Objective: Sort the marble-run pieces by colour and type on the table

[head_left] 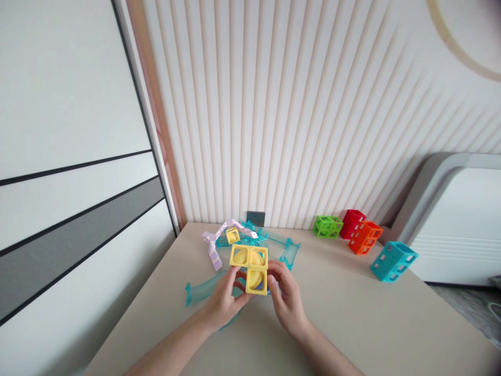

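Three yellow square blocks (257, 268), joined in an L shape, are held up above the table between both hands. My left hand (227, 300) grips the lower block from the left, its fingers behind it and its thumb near the lower edge. On the right side, my right hand (287, 297) has its fingers curled against the same blocks. Behind them lie translucent teal track pieces (289, 253), a lilac branching piece (213, 245) and a single yellow block (232, 235). Another teal curved track (203, 289) lies partly hidden behind my left hand.
Along the table's (332, 313) right back side stand green blocks (327, 226), red blocks (352, 223), orange blocks (365, 237) and teal blocks (393, 261). A ribbed wall with a dark socket (255, 218) borders the back. A white cabinet (78, 271) stands at left.
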The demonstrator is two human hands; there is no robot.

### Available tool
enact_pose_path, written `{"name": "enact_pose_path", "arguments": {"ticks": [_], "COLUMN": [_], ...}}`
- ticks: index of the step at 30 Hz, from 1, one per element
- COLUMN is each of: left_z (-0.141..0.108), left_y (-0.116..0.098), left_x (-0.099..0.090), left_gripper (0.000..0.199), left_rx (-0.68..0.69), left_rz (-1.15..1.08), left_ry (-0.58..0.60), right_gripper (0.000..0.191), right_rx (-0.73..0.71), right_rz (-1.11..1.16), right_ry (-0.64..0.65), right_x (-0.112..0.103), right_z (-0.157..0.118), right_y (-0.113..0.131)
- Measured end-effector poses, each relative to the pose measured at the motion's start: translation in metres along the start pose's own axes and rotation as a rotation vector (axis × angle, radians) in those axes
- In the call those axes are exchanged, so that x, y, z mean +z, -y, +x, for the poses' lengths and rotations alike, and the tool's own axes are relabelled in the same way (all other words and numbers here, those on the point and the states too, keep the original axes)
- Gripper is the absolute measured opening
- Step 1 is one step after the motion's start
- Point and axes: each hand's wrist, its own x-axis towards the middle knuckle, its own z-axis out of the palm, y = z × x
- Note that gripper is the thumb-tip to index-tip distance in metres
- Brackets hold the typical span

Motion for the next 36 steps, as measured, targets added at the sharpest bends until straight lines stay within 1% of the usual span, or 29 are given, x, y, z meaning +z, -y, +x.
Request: {"name": "enact_pose_path", "arguments": {"ticks": [4, 6, 8, 14, 19, 25, 27, 31, 36], "left_z": [0.001, 0.002, 0.003, 0.004, 0.002, -0.001, -0.001, -0.001, 0.000], "left_y": [0.000, -0.001, -0.003, -0.002, 0.003, 0.008, 0.009, 0.010, 0.011], "left_x": [-0.001, -0.002, -0.004, -0.005, -0.001, -0.002, -0.003, -0.004, -0.004], "left_gripper": [0.047, 0.048, 0.050, 0.048, 0.057, 0.048, 0.048, 0.051, 0.053], "left_rx": [0.061, 0.084, 0.101, 0.106, 0.070, 0.005, 0.018, 0.100, 0.133], "left_rz": [0.067, 0.081, 0.088, 0.119, 0.166, 0.194, 0.209, 0.213, 0.211], "left_ry": [-0.035, -0.043, -0.042, -0.035, -0.033, -0.038, -0.042, -0.039, -0.061], "right_gripper": [0.034, 0.044, 0.048, 0.046, 0.044, 0.045, 0.045, 0.044, 0.044], "right_rx": [-0.023, -0.036, -0.027, -0.003, 0.000, -0.020, -0.027, -0.039, -0.038], "right_rz": [0.078, 0.061, 0.035, 0.014, 0.028, 0.023, 0.015, 0.012, 0.004], "right_ry": [0.080, 0.107, 0.120, 0.131, 0.134, 0.133, 0.134, 0.146, 0.155], "right_x": [-0.002, -0.002, -0.001, -0.001, -0.002, -0.002, -0.002, -0.003, -0.004], "right_z": [-0.002, -0.003, -0.003, -0.004, -0.003, -0.003, -0.003, -0.003, -0.004], "right_y": [0.006, 0.007, 0.008, 0.009, 0.011, 0.013, 0.014, 0.015, 0.013]}}
